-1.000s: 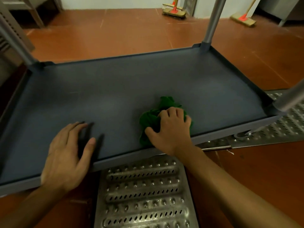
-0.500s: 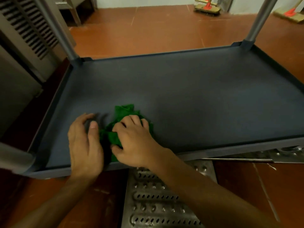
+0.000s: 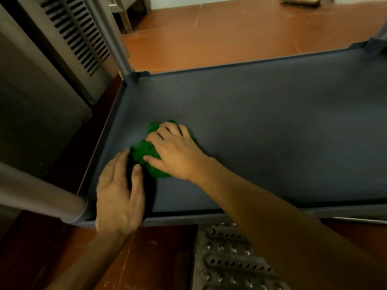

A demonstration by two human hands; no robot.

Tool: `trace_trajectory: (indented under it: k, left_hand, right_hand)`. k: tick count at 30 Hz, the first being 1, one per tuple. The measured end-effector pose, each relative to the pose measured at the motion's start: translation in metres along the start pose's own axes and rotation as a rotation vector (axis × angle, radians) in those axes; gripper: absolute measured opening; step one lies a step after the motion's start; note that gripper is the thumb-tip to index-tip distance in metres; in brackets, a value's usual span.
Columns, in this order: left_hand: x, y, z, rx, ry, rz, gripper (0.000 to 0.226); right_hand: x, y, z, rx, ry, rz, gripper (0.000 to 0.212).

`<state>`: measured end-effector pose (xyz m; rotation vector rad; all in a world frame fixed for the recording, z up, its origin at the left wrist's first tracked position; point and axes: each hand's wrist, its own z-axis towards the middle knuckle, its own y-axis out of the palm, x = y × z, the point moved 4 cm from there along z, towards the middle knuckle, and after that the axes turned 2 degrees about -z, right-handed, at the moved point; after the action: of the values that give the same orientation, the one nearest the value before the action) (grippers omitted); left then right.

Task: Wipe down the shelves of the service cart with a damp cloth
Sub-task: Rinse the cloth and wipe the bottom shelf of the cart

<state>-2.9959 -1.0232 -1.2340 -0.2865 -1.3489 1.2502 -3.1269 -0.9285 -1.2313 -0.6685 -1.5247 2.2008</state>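
A dark grey cart shelf with a raised rim fills the middle of the head view. A crumpled green cloth lies on it near the left front corner. My right hand presses down on the cloth, fingers spread over it and curled into its folds. Flat on the shelf at the front rim rests my left hand, its fingertips touching the cloth's left edge, holding nothing.
Grey cart posts rise at the near left corner, the far left corner and the far right corner. A steel cabinet with vent slats stands close on the left. A perforated metal floor grate lies below the front rim. A broom head lies on the tiled floor beyond.
My right hand has slid the cloth leftward along the shelf toward the left front corner. My left hand stayed planted at the front rim, so the cloth now touches its fingertips.
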Motion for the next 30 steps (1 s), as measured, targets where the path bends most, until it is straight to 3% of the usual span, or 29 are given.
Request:
trace_trajectory:
  k: [9, 14, 18, 24, 30]
  left_hand:
    - [0.004, -0.004, -0.008, 0.047, -0.074, -0.035, 0.057]
    - [0.011, -0.006, -0.011, 0.064, -0.063, -0.064, 0.056]
    - [0.015, -0.006, -0.014, 0.065, -0.071, -0.072, 0.054]
    - [0.018, -0.005, -0.013, 0.06, -0.063, -0.071, 0.052]
    - [0.018, -0.005, -0.012, 0.084, -0.112, -0.058, 0.056]
  right_hand:
    - [0.073, -0.012, 0.006, -0.015, 0.268, -0.131, 0.048]
    - [0.122, -0.041, -0.041, 0.008, 0.416, -0.125, 0.049]
    - [0.12, -0.056, -0.084, 0.018, 0.501, -0.057, 0.049]
    - [0.084, -0.061, -0.117, -0.077, 0.479, 0.018, 0.047]
    - [0.028, -0.057, -0.132, -0.055, 0.332, 0.122, 0.044]
